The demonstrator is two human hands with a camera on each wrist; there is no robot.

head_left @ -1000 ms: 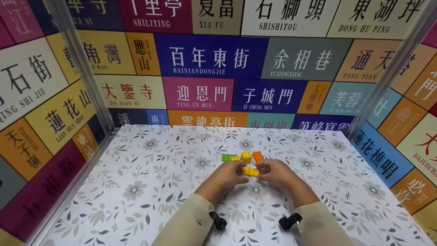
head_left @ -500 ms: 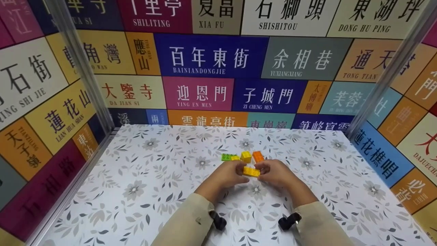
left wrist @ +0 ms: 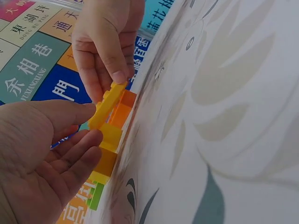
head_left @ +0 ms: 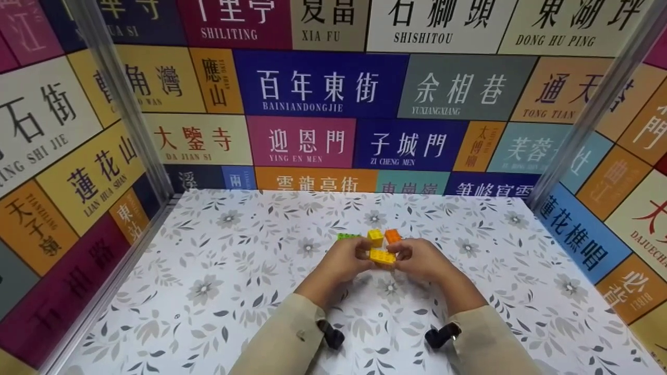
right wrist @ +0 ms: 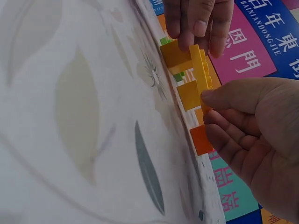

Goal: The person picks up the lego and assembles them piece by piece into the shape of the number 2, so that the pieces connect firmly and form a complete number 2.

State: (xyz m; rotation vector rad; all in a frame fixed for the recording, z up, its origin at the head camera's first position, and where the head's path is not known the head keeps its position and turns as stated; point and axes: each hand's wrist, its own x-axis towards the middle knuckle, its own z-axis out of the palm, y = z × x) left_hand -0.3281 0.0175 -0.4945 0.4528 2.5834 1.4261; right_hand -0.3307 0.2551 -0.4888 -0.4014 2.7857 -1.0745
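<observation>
A: ok so what are the hands doing here?

B: Both are on the same piece. The left hand (head_left: 344, 259) pinches one end of a long yellow studded plastic brick (head_left: 382, 257), and the right hand (head_left: 423, 259) pinches the other. On each, thumb and fingers are drawn in close, with only the brick in the gap.

A: Is it sitting on the desk (head_left: 172, 291)?

B: Nah, looks lifted a little off that white surface with the grey leaves and flowers (the wrist views make it way easier to tell than the head one). Studs face up.

A: And the other bits?

B: Just past it there's a blocky yellow plastic brick (head_left: 374, 238), with an orange plastic brick (head_left: 392, 236) near it on the right. A green studded plastic brick (head_left: 348, 236) is over to the left, partly covered by the left hand. The left wrist view also shows a second yellow plastic block (left wrist: 106, 161) between the green one and the blocky yellow one.

A: Background?

B: Colourful sign-style wall panels (head_left: 322, 83), plus beige sleeves (head_left: 279, 336) on both arms.
</observation>
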